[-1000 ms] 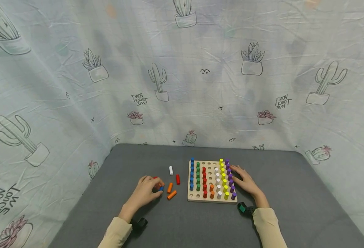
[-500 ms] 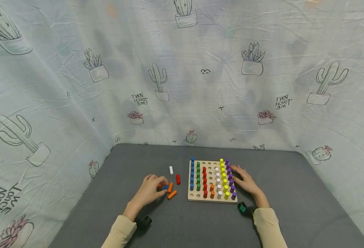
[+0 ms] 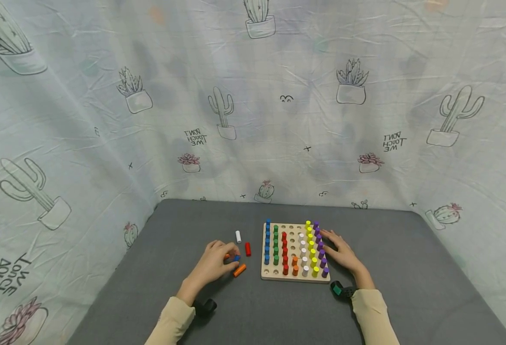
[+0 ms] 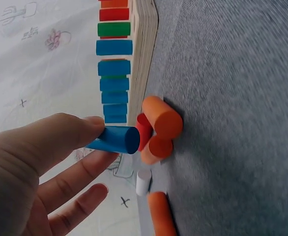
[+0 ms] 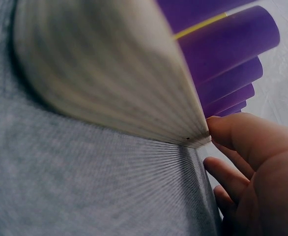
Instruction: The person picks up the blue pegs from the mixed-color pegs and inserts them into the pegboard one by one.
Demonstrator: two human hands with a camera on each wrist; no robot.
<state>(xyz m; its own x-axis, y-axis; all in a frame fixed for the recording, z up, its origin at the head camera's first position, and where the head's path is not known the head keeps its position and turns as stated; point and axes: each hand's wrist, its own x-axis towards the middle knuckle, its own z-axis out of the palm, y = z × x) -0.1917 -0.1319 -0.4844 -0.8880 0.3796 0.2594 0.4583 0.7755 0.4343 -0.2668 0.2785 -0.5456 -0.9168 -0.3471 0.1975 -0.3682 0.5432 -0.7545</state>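
My left hand [image 3: 213, 262] pinches a blue peg [image 4: 115, 139] between thumb and index finger, close above the dark table. In the left wrist view the other fingers spread below it. Orange pegs [image 4: 162, 118] lie just beyond its end. A wooden pegboard [image 3: 279, 277] stands right of centre, with colour-sorted columns of pegs upright in its holes, blue at the left and purple at the right. My right hand [image 3: 343, 256] rests at the board's right side. In the right wrist view its thumb touches the board's edge, beside the purple pegs [image 5: 232, 44], fingers relaxed.
A red peg [image 3: 247, 249] and a white peg [image 3: 238, 236] lie loose between my left hand and the board, and an orange peg [image 3: 239, 270] lies nearer. Holes show at the board's front left and back. A cactus-print curtain [image 3: 253, 143] hangs behind the table [image 3: 253, 316].
My left hand has moved right and slightly away with the blue peg, toward the loose orange pegs, partly covering one. My right hand and the board stay in place.
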